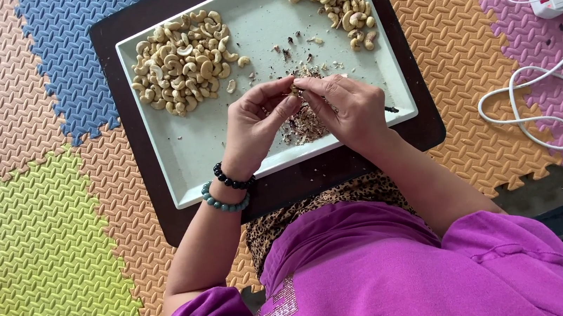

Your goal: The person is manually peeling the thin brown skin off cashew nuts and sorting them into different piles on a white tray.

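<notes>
Purple sleeves are seen nearest; one small pale cashew nut (296, 89) is pinched between left hand (255, 127) and right hand (354, 109), fingertips together, over the pale rectangular tray (188, 147), near its front edge.

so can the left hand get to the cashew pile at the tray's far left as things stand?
Probably yes. The left hand is busy pinching a nut with the right hand, but bare tray lies between it and the left cashew pile, with nothing in the way.

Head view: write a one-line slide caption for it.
Both hands, left hand and right hand, pinch one cashew over a pale tray with two cashew piles and skin scraps.
</notes>
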